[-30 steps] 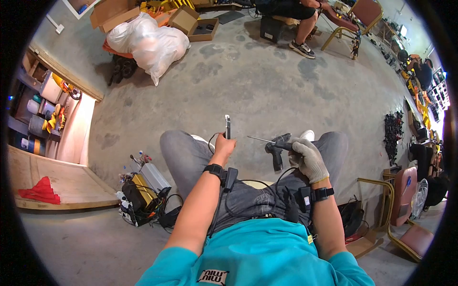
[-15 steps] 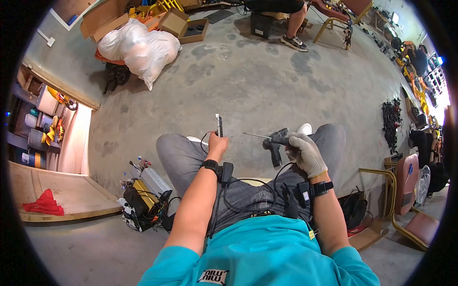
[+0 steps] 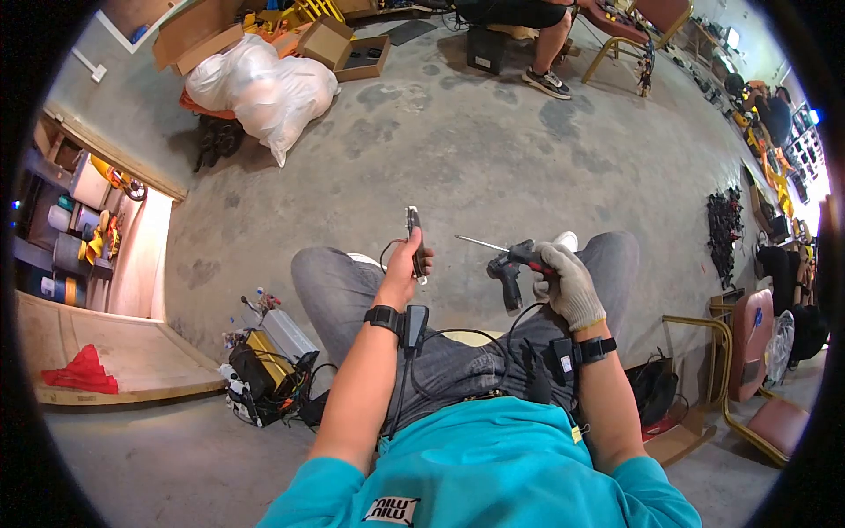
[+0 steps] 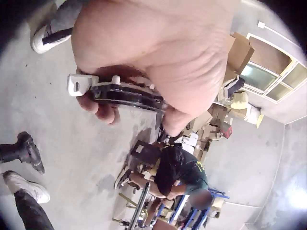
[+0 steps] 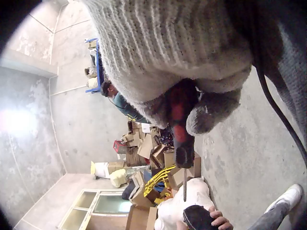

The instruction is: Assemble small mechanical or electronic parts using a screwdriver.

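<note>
My bare left hand [image 3: 401, 271] grips a slim, curved black part [image 3: 416, 231], its thumb along one side and its fingers round the other. In the left wrist view this black part [image 4: 127, 97] has a pale bracket with a hole at one end. My right hand [image 3: 574, 289], in a knitted glove, holds a screwdriver [image 3: 530, 256] by its black and red handle. The bare shaft points left towards the black part, with a gap between them. A dark cordless drill [image 3: 505, 283] lies on the floor between my legs, just beyond the screwdriver handle.
Tools and cables fill a bag [image 3: 260, 361] by my left knee. A red chair [image 3: 748, 352] stands at my right. White plastic bags [image 3: 264, 88] and open cartons [image 3: 361, 57] sit farther off, and another person [image 4: 177, 175] is seated ahead. A cable [image 3: 506, 343] crosses my lap.
My left hand has rolled over, bringing its thumb and fingertips into sight and tilting the black part. The screwdriver has turned in my right hand, so red shows on its handle.
</note>
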### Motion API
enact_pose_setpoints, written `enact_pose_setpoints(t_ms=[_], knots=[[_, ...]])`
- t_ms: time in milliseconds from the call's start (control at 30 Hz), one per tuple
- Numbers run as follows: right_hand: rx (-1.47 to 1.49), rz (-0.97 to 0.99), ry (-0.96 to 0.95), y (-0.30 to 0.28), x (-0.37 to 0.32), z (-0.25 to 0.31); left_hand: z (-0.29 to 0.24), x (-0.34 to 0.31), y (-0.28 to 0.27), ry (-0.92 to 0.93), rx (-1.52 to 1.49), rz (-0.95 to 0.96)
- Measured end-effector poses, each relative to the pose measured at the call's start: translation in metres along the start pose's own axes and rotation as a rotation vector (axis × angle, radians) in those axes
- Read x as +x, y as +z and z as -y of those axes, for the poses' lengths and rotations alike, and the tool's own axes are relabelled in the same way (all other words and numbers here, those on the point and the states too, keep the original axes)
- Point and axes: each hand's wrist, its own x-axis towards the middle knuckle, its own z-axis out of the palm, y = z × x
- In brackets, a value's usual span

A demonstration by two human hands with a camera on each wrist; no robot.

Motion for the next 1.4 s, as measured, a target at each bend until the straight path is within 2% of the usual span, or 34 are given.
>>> enact_pose_setpoints(t_ms=[100,200,367,633,1200,1400], knots=[[-0.12,0.059,-0.062,0.006,-0.002,0.003,-0.001,-0.006,-0.001,-0.087,-0.208,0.225],[-0.172,0.087,-0.098,0.008,-0.006,0.004,-0.001,-0.008,0.003,-0.076,-0.191,0.267],[-0.144,0.064,-0.071,0.009,-0.007,0.004,-0.002,-0.014,0.008,-0.101,-0.117,0.252],[-0.139,0.071,-0.065,0.013,-0.01,0.005,-0.002,-0.017,0.012,-0.08,-0.077,0.335],[-0.136,0.101,-0.02,0.015,-0.013,0.009,-0.006,-0.023,0.018,-0.067,-0.008,0.319],[-0.163,0.088,0.092,0.002,-0.006,0.007,-0.003,-0.02,0.014,-0.039,0.001,0.338]])
